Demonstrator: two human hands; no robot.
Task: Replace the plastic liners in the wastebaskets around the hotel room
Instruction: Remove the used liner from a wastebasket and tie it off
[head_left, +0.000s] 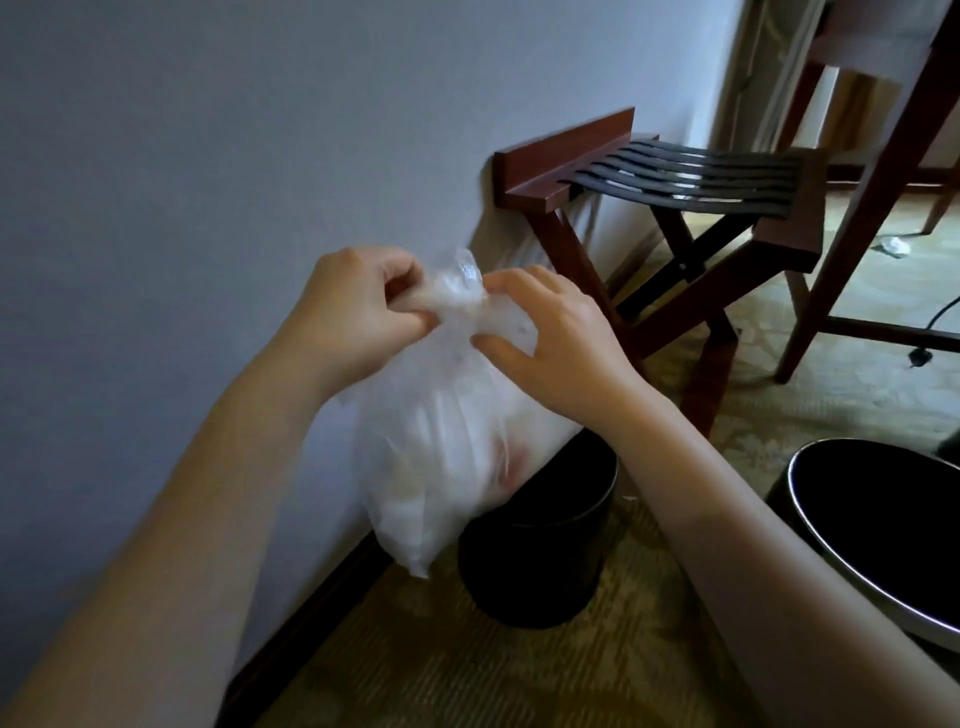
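A translucent white plastic liner (441, 452), full of white and reddish rubbish, hangs in the air above a black wastebasket (540, 561) that stands on the carpet by the wall. My left hand (353, 306) pinches the gathered neck of the liner from the left. My right hand (550, 327) grips the same neck from the right, thumb under and fingers over it. The twisted top of the bag sticks up between the two hands. A second black wastebasket (883, 530) with a silver rim stands at the lower right, its inside dark.
A pale wall (208, 156) with a dark skirting board runs along the left. A wooden folding luggage rack (675, 197) with black straps stands just behind the bin. Wooden chair legs (872, 208) rise at the right. A crumpled white scrap (894, 245) and a black cable lie on the patterned carpet.
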